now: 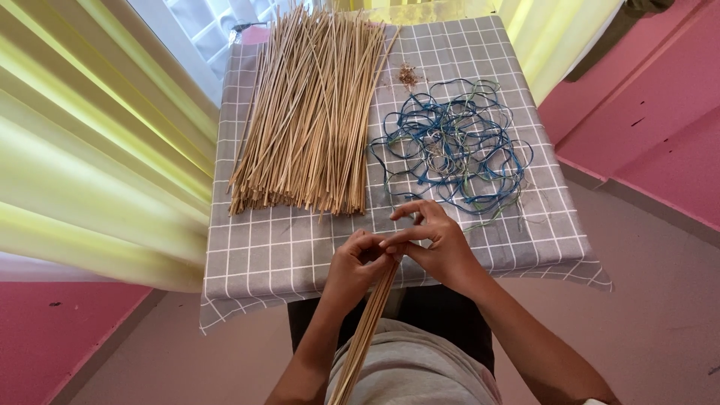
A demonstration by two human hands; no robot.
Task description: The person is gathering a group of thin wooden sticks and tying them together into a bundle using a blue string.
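My left hand (pixel 358 264) is closed around the upper end of a small bundle of thin tan sticks (pixel 365 330) that slants down toward my lap. My right hand (pixel 435 241) meets it at the bundle's top, thumb and forefinger pinched there, other fingers spread. Both hands hover over the near edge of a small table covered with a grey checked cloth (pixel 262 255). A large pile of the same tan sticks (pixel 311 112) lies on the cloth's left half. A tangle of blue and green string (pixel 454 142) lies on the right half, just beyond my right hand.
A small heap of brown scraps (pixel 408 76) sits near the cloth's far edge. Yellow curtains (pixel 97 150) hang at the left and far right. Pink walls (pixel 645 112) stand at the right and lower left. My lap in grey clothing (pixel 412 367) is below.
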